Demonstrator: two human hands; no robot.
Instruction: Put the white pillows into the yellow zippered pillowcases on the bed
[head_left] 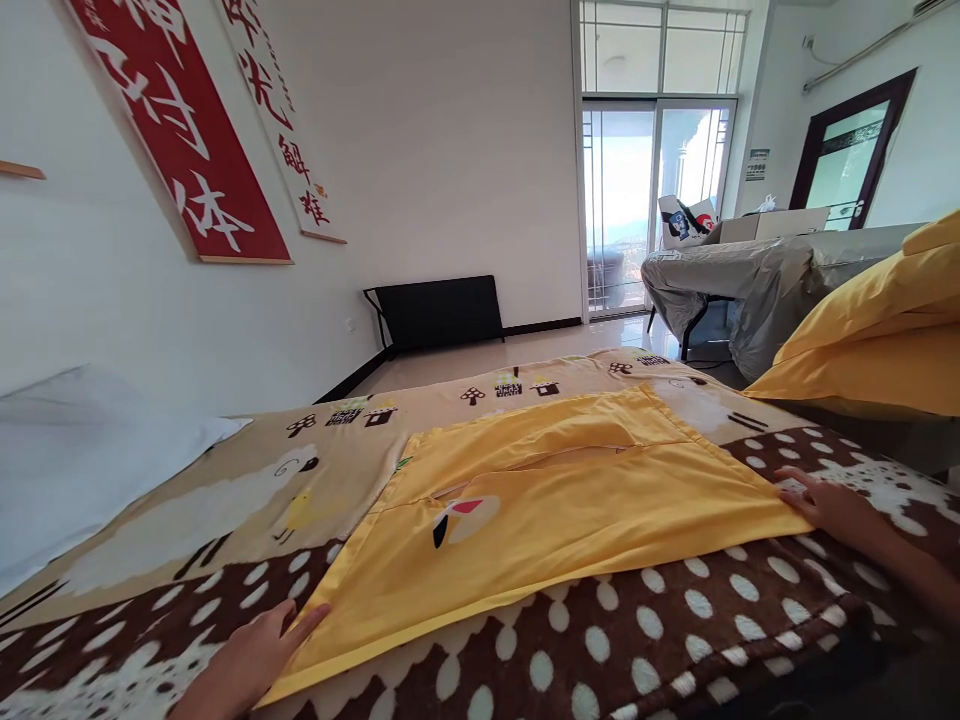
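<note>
A yellow pillowcase lies spread out on a patterned blanket, with a long slit gaping across its upper half. A white, pink and black print shows near its left side. My left hand rests at the near left corner, its index finger stretched onto the cloth and the thumb apart. At the right edge, my right hand touches the pillowcase near its corner, fingers extended over the fabric. Some fingertips of both hands are hard to make out.
The blanket has sheep and brown polka-dot prints. A white pillow is at left, yellow bedding at right. Behind stand a plastic-covered table with boxes and a black folded panel against the wall.
</note>
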